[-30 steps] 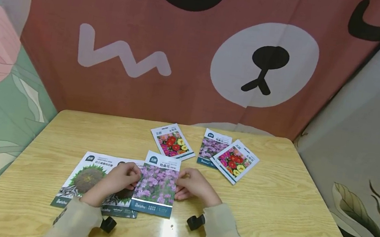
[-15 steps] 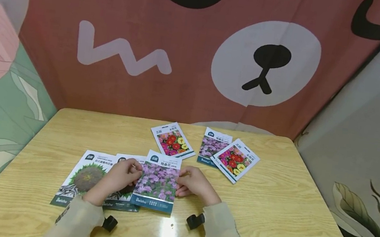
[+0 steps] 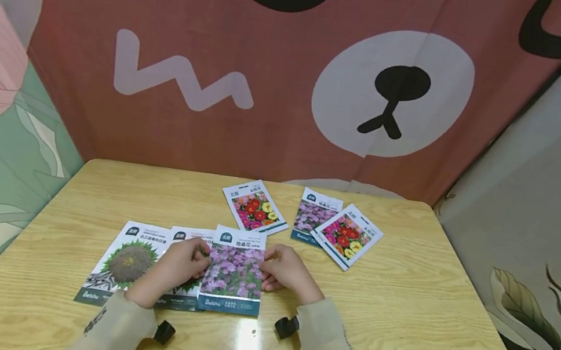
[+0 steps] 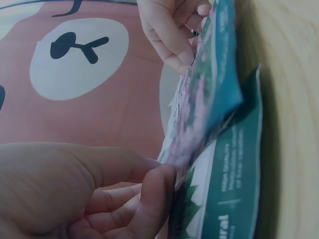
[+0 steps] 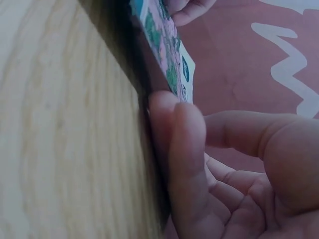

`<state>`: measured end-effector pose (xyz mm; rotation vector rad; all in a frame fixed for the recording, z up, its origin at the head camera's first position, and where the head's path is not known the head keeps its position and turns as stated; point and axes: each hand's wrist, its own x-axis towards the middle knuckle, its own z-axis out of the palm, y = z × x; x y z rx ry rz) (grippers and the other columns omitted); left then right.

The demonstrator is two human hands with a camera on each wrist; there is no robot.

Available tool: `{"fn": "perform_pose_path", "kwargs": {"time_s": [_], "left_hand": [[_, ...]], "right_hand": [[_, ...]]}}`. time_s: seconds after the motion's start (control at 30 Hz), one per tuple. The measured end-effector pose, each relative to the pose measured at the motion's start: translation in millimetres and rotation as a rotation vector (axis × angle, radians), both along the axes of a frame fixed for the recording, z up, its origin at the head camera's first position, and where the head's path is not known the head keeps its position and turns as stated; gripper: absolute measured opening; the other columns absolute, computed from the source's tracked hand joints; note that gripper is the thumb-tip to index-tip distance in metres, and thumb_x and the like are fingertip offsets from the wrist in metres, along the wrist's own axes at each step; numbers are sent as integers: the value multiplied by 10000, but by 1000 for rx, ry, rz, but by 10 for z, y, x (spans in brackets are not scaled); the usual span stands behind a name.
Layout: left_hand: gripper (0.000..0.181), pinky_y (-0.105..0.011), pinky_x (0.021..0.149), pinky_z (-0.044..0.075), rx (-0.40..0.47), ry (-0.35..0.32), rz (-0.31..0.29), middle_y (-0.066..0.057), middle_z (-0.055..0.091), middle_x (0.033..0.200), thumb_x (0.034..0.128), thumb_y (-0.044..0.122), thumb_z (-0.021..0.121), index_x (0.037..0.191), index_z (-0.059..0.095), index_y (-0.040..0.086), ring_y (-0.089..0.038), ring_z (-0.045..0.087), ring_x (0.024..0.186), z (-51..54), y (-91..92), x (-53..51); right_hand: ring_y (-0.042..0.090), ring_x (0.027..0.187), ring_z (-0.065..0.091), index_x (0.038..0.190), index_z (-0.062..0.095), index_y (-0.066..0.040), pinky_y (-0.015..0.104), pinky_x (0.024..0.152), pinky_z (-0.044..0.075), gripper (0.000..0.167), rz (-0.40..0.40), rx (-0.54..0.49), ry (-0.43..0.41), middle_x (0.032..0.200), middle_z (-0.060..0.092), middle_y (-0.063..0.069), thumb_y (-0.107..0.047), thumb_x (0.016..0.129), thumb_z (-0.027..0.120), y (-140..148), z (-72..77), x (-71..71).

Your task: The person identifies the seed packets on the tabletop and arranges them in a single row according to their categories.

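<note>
A seed packet with purple flowers (image 3: 233, 271) is held between both hands near the middle of the table. My left hand (image 3: 180, 265) pinches its left edge between thumb and finger, as the left wrist view shows up close. At the right edge, my right hand (image 3: 289, 272) pinches it too. Under the left hand and forearm lie two overlapping sunflower seed packets, one on the left (image 3: 130, 261) and one on the right (image 3: 179, 301). The purple packet overlaps the right one's side. In the left wrist view its teal lower end (image 4: 227, 94) stands slightly off the sunflower packet (image 4: 232, 184).
Farther back lies a packet with red and yellow flowers (image 3: 255, 210). To its right, another purple-flower packet (image 3: 307, 216) is partly covered by a second red-and-yellow one (image 3: 346, 238). A printed cloth (image 3: 274, 139) hangs behind the wooden table (image 3: 398, 329).
The held purple-flower packet has straightened from a slight tilt and shifted a little right, both hands still on it. Other packets stay where they were.
</note>
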<state>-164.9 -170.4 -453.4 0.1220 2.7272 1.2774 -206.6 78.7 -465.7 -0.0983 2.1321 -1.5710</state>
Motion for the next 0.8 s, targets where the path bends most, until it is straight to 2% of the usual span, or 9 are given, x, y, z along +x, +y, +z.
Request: {"fn": "perform_pose_path", "kwargs": {"time_s": [0.13, 0.27, 0.5, 0.8], "left_hand": [[158, -293, 546, 488, -21, 3, -1, 9, 639, 678, 949, 30, 660, 1084, 653, -53, -125, 600, 570, 15, 7, 9], [193, -293, 557, 498, -34, -20, -1, 9, 637, 686, 959, 43, 656, 1123, 658, -59, -124, 603, 579, 26, 10, 7], [210, -297, 570, 524, -20, -43, -3, -9, 632, 703, 967, 41, 648, 1144, 651, -73, -133, 623, 593, 17, 12, 11], [210, -290, 568, 535, -17, -39, -2, -12, 632, 712, 980, 47, 637, 1148, 653, -78, -132, 628, 594, 20, 26, 14]], "right_hand": [[141, 469, 610, 1075, 573, 42, 281, 480, 572, 143, -2, 13, 27, 682, 635, 123, 0, 946, 618, -12, -4, 1], [140, 463, 605, 1061, 568, 34, 287, 478, 574, 133, -7, 30, 51, 674, 633, 128, 5, 944, 624, -18, 0, 6], [137, 458, 600, 1106, 546, 52, 284, 473, 570, 192, -19, 34, 67, 663, 626, 127, 15, 940, 636, -21, 12, 23], [135, 452, 595, 1131, 534, 59, 280, 469, 566, 219, -13, 31, 81, 662, 626, 130, -6, 947, 633, -17, 11, 35]]}}
